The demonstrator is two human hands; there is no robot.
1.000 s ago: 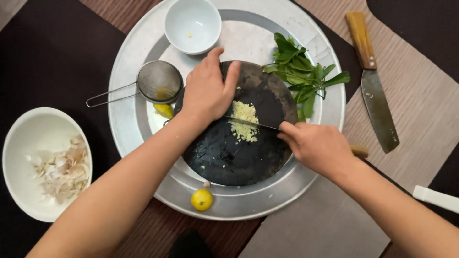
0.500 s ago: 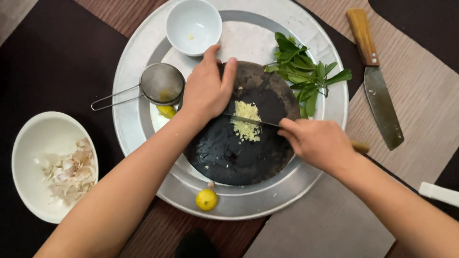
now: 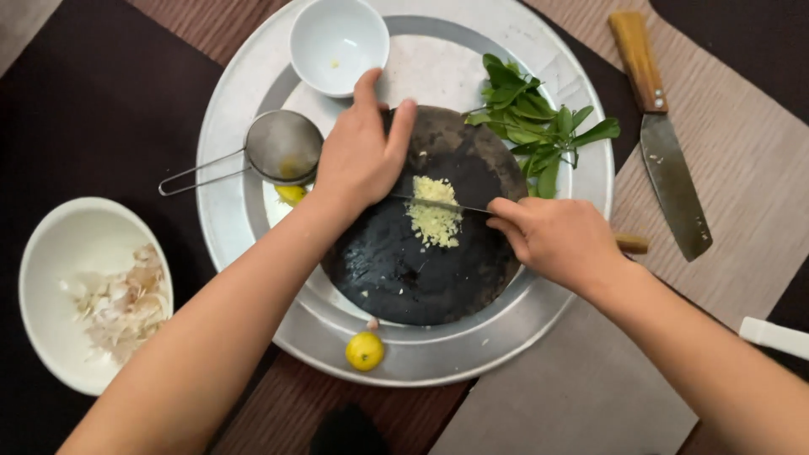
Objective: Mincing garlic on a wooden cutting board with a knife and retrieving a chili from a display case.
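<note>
Your right hand (image 3: 560, 240) grips the knife (image 3: 438, 202); left hand (image 3: 362, 156) presses its spine flat. Garlic (image 3: 434, 221) under the grip is finely minced; leaves (image 3: 539, 126) uncut.

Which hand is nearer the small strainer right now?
Left. The left hand sits just right of the strainer, nearly touching its rim; the right hand grips the knife across the board.

I see no packages, labels, signs or screens anywhere in front of me.
</note>
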